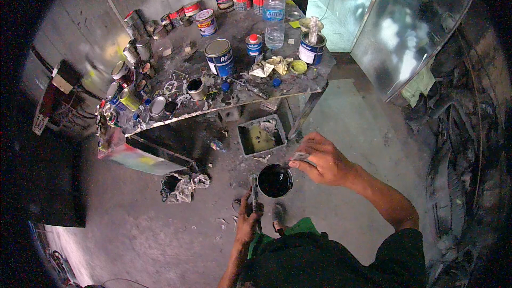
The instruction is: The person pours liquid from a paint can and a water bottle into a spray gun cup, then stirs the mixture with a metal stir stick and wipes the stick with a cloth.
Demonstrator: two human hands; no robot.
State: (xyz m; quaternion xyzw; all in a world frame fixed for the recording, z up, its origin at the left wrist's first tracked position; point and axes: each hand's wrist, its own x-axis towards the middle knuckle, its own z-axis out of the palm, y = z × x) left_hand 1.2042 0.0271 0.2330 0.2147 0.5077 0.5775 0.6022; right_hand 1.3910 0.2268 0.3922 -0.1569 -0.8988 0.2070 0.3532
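My left hand (250,220) is wrapped around the handle of what looks like a spray gun (255,194). Beside it, and apparently joined to it, is a round cup (275,180) of glossy black liquid, seen from above. My right hand (326,162) pinches a flat grey stirring stick (301,156) between thumb and fingers. The stick slants down toward the cup's upper right rim; its lower end is dark and hard to make out against the liquid. Both hands are in front of my body, short of the workbench (240,92).
On the bench stand a blue paint can (219,58), a water bottle (274,20), an open blue can (312,48) and a crumpled cloth (272,66). Below is a grey bin (262,135). Crumpled plastic (184,188) lies on the floor; a translucent panel (412,20) stands at right.
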